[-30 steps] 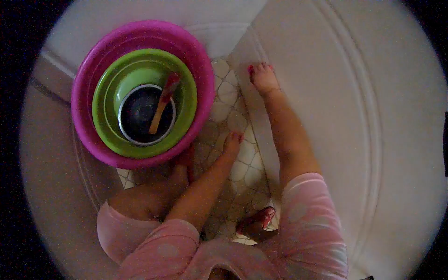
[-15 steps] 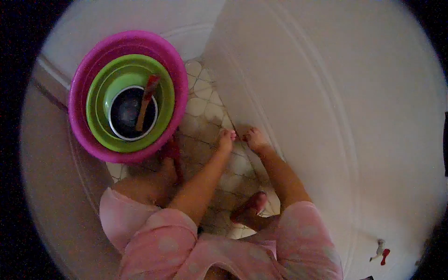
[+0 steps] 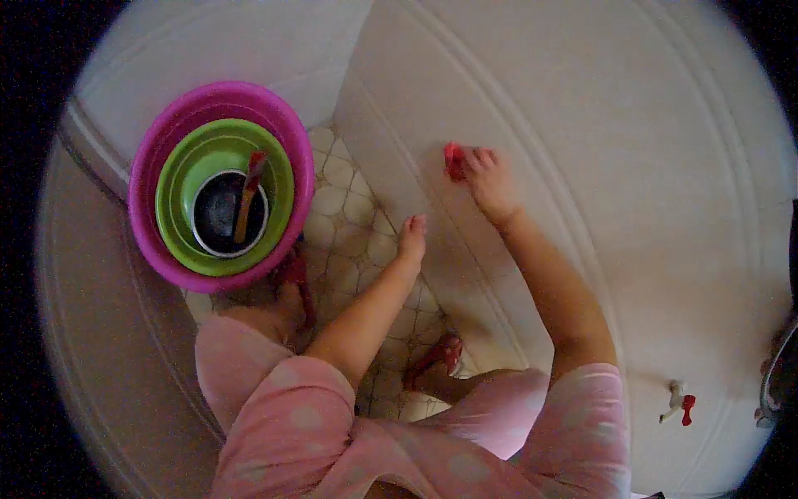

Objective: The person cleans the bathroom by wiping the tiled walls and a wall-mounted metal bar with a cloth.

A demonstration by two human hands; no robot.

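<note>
My right hand [image 3: 490, 179] is up against the pale wall [image 3: 573, 166], its fingers closed on a small crumpled red cloth [image 3: 454, 162]. The cloth touches the wall, and part of it is hidden under the fingers. Lower down, my left hand [image 3: 412, 239] hovers near the foot of the wall with its fingers drawn together, and nothing shows in it. To the left of both hands stands a pink basin [image 3: 303, 158] with a green basin [image 3: 170, 183] nested inside. Within the green one is a dark pot with a pale rim [image 3: 218, 208].
A wooden-handled brush [image 3: 247, 204] with a red end leans across the pot. A tap with a red handle [image 3: 688, 409] juts from the wall at lower right. Patterned tiles [image 3: 337, 204] cover the floor; my feet, in red footwear [image 3: 445, 353], stand on them.
My right hand has moved up the wall from near the floor, carrying the red cloth, which now shows more clearly. My left hand has shifted only slightly. The view has turned a little.
</note>
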